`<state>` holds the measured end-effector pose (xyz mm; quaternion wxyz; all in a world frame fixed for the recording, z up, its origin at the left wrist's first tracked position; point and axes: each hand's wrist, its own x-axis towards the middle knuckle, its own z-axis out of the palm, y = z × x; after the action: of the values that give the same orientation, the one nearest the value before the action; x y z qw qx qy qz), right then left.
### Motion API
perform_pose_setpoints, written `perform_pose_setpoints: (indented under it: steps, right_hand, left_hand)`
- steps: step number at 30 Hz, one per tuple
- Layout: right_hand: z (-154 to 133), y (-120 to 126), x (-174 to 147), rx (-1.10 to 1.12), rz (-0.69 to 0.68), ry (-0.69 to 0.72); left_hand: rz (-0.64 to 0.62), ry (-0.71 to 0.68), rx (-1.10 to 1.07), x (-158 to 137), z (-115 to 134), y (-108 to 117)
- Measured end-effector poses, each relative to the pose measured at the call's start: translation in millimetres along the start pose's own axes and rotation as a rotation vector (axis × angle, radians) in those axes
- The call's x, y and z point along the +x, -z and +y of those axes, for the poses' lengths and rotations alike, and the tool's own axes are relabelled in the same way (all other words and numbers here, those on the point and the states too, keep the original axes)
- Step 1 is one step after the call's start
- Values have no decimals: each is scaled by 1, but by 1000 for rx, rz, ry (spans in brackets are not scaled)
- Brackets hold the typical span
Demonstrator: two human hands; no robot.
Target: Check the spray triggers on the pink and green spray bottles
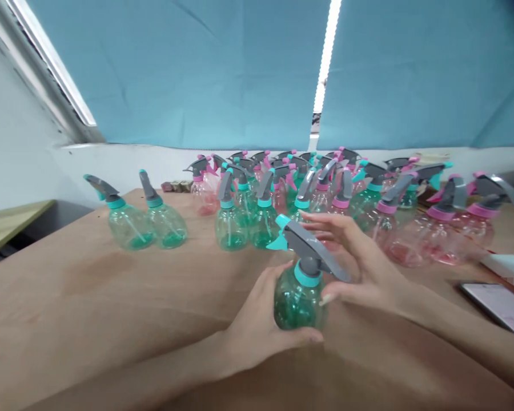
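Note:
A green see-through spray bottle (302, 305) with a turquoise collar and a grey spray head (309, 245) stands upright in front of me. My left hand (261, 319) wraps round its body from the left, thumb across the near side. Around the right side of the spray head, my right hand (364, 268) has its fingers stretched out and apart. The right thumb is close to the bottle's shoulder; whether it touches cannot be made out. The turquoise nozzle (282, 221) and trigger point left.
Many more spray bottles, green (230, 225) and pink (411, 245), crowd the back of the wooden table (89, 302). Two green ones (131, 225) stand apart at left. A phone (497, 305) lies at right. Blue curtains (175, 74) hang behind.

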<state>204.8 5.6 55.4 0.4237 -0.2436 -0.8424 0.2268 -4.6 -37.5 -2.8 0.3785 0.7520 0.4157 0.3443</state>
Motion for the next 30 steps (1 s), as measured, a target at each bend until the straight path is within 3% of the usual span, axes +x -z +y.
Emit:
perform_pose_setpoints:
  steps: [2, 6, 10, 15, 22, 30]
  right_hand:
    - [4, -3, 4, 90, -15, -9]
    - [-1, -9, 10, 208, -36, -188]
    - [-3, -12, 7, 309, 3, -235]
    - [-2, -17, 5, 276, 27, -275]
    - [14, -19, 17, 226, 46, -223]
    - [38, -5, 22, 164, 79, -246]
  left_hand:
    - [-11, -7, 7, 8, 3, -10]
    - [-29, -83, 31, 20, 5, -21]
    - [-31, -86, 25, 24, 5, -22]
    - [-36, -103, 58, 26, 0, -18]
    - [-96, -96, 320, 29, -14, -6]
    - [-168, -35, 649, 30, -23, 11]
